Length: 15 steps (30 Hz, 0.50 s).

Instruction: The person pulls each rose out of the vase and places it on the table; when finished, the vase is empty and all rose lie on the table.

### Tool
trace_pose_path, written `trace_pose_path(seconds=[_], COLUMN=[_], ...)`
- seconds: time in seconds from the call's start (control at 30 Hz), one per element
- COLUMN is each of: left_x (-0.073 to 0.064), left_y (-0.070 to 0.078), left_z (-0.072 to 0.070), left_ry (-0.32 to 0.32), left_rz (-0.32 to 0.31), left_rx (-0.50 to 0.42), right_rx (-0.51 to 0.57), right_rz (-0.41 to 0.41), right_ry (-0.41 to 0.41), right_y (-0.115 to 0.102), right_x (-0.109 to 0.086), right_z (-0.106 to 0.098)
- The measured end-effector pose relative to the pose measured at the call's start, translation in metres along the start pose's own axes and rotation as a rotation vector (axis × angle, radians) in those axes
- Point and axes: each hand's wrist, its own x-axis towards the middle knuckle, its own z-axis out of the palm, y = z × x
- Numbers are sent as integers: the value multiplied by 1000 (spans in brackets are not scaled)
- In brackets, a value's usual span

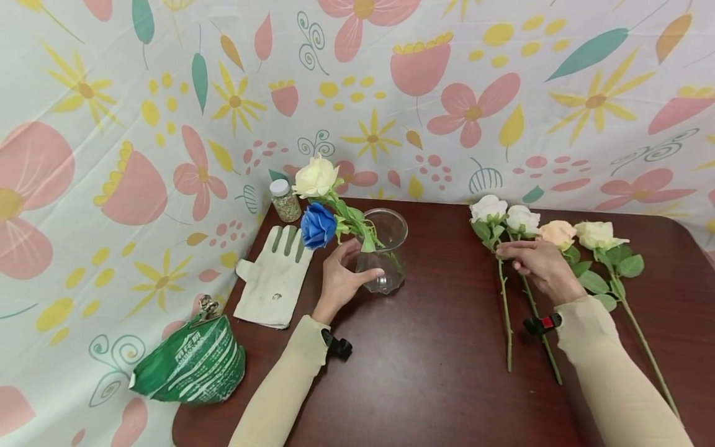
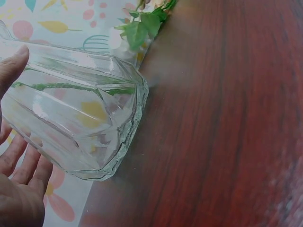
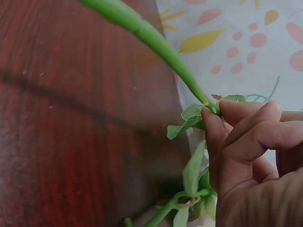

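Observation:
A clear glass vase [image 1: 385, 282] stands on the table, holding a blue rose [image 1: 318, 226] and a cream rose [image 1: 316, 177] that both lean left over its rim. My left hand [image 1: 345, 273] grips the vase from the left, thumb in front and fingers behind; the left wrist view shows the faceted glass [image 2: 71, 127] between thumb and fingers. On the right, my right hand [image 1: 539, 264] pinches the green stem [image 3: 165, 52] of the leftmost white rose [image 1: 488, 208] between thumb and forefinger, just below its leaves. That stem slants above the tabletop in the right wrist view.
Beside the right hand lie another white rose [image 1: 523, 218], a peach rose [image 1: 557, 234] and a cream-yellow rose [image 1: 600, 236]. Left of the vase are a white glove [image 1: 274, 279], a lidded jar [image 1: 285, 202] and a green bag [image 1: 195, 366] with a clip. Patterned cloth [image 1: 357, 124] hangs behind.

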Motion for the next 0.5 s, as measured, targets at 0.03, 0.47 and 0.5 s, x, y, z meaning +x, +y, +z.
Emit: trace_pose_path(seconds=[0.03, 0.47, 0.5], left_x=[0, 1, 1], left_y=[0, -2, -2], left_z=[0, 1, 1], left_ry=[0, 12, 14], left_rz=[0, -8, -9], left_rx=[-2, -22, -23], right_rx=[-7, -85, -97], right_rz=[0, 7, 10], right_ry=[-2, 28, 32], right_y=[2, 18, 18], right_x=[1, 8, 7], right_z=[0, -1, -1])
